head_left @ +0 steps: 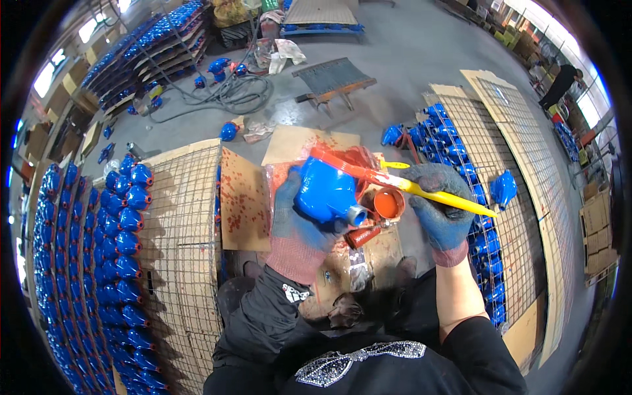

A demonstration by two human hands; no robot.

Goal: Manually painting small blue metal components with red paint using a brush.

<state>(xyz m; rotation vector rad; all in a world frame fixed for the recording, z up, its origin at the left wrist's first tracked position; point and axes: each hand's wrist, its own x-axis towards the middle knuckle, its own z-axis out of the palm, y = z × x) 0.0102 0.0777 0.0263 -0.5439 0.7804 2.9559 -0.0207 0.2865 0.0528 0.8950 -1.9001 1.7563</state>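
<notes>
My left hand (288, 220), in a paint-stained blue-grey glove, is closed around a glossy blue metal casting (324, 191) with a bare metal pipe end. In my right hand (440, 214), also gloved, is a paintbrush (395, 183) with a yellow handle. The brush's red-coated end reaches across the top of the casting; whether the bristles touch it is hard to tell. Just below the brush, between my hands, a cup of orange-red paint (388, 203) stands over red-splashed cardboard (289, 146). A red-smeared cylindrical piece (363, 237) lies below the cup.
Rows of blue castings (125, 263) sit on the left beside a wire rack (181, 243). More castings (447, 135) line another mesh rack (500, 151) on the right, with a single casting (503, 189) on it. Ahead are a low bench (334, 76) and coiled hose (240, 95). A person (559, 85) bends far right.
</notes>
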